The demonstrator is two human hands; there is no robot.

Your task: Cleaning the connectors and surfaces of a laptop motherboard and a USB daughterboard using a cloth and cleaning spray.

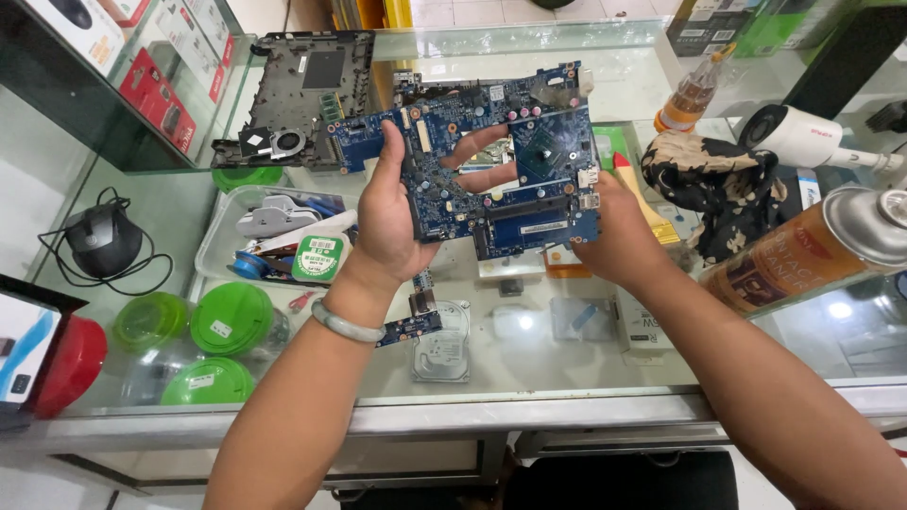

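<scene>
I hold a blue laptop motherboard (529,142) up over a glass counter (529,378) with both hands. My left hand (387,222) grips its left edge, thumb on the front face and fingers showing through a cut-out in the board. My right hand (619,236) grips the lower right corner from behind. A pale bangle (348,326) sits on my left wrist. A small blue circuit board (411,326) lies on the glass below my left hand.
A black laptop base (302,94) with a fan lies at the back left. A spray can (803,250) lies at right beside a patterned cloth (713,175), a white camera (803,132) and a small bottle (690,94). Under the glass sit a parts tray (274,236), a mouse (102,241) and green lids (231,316).
</scene>
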